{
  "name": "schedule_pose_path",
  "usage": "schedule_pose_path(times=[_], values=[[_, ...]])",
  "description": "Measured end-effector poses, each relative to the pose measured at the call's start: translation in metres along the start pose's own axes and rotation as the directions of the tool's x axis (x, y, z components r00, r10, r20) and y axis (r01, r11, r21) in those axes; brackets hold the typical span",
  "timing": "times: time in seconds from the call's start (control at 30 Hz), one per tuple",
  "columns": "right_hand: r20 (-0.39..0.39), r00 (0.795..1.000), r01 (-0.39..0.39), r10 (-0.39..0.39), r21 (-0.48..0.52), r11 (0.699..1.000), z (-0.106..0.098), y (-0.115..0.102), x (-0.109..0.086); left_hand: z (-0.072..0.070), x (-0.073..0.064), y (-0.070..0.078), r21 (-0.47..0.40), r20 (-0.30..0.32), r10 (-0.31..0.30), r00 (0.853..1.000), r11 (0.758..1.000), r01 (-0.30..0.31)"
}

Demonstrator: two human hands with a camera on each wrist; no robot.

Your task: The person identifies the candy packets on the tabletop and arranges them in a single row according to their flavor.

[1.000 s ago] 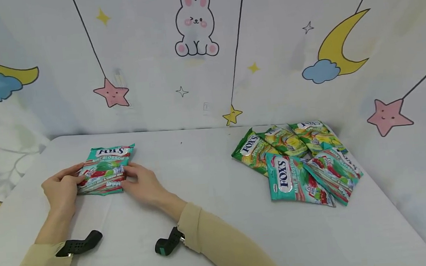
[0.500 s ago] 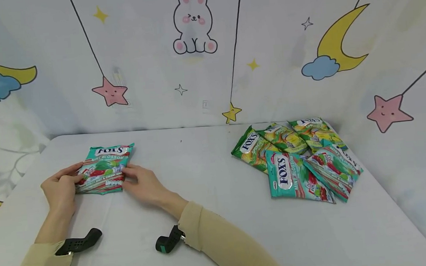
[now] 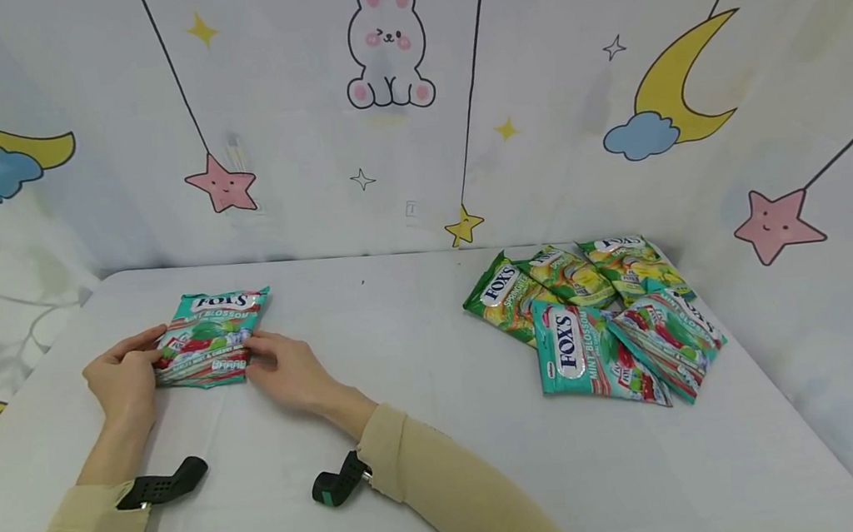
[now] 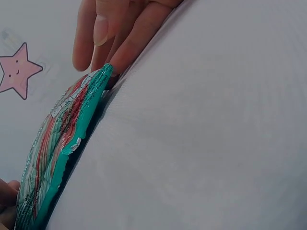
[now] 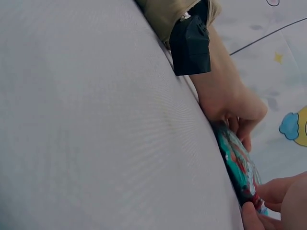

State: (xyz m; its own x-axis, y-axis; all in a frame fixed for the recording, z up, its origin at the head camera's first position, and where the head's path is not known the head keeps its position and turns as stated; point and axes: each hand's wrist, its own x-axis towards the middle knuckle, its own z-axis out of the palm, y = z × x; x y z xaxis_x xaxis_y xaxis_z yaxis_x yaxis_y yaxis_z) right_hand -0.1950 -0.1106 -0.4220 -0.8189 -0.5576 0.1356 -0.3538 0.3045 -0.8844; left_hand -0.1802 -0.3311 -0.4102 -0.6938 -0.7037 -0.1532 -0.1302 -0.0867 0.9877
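From where I stand, the teal mint packet [image 3: 205, 340] lies directly between the hands, long axis apparently pointing away from the person, left hand [image 3: 122, 383] and right hand [image 3: 290, 374] pinching opposite side edges, neither nearer.

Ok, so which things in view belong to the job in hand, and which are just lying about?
In the job:
Flat, glossy turquoise Fox's Mint Blossom bag
Left hand and right hand, holding its opposite sides

Probably just lying about, touched by neither hand:
Three glossy green-and-yellow Fox's bags
Two more glossy turquoise Mint Blossom bags
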Motion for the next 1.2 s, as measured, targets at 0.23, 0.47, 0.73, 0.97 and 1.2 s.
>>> schedule_pose_path(times=[0.23, 0.47, 0.73, 0.97, 1.2], values=[[-0.071, 0.997, -0.034, 0.036, 0.032, 0.999, 0.001, 0.002, -0.003, 0.002, -0.002, -0.001, -0.009, -0.042, 0.037, 0.998, 0.999, -0.038], [-0.087, 0.995, -0.049, 0.052, 0.038, 0.998, -0.003, 0.001, -0.011, 0.003, -0.006, -0.006, 0.117, -0.049, 0.138, 0.989, 0.984, -0.131], [-0.088, 0.994, -0.049, 0.060, 0.120, 0.992, -0.014, 0.002, -0.022, 0.006, -0.011, -0.008, 0.254, -0.046, 0.236, 0.971, 0.942, -0.218], [-0.085, 0.994, -0.057, 0.071, 0.153, 0.987, -0.022, 0.007, -0.030, 0.006, -0.011, -0.010, 0.279, -0.053, 0.233, 0.971, 0.937, -0.210], [-0.076, 0.994, -0.067, 0.081, 0.172, 0.983, -0.034, 0.007, -0.042, 0.010, -0.017, -0.009, 0.303, -0.063, 0.273, 0.960, 0.922, -0.242]])
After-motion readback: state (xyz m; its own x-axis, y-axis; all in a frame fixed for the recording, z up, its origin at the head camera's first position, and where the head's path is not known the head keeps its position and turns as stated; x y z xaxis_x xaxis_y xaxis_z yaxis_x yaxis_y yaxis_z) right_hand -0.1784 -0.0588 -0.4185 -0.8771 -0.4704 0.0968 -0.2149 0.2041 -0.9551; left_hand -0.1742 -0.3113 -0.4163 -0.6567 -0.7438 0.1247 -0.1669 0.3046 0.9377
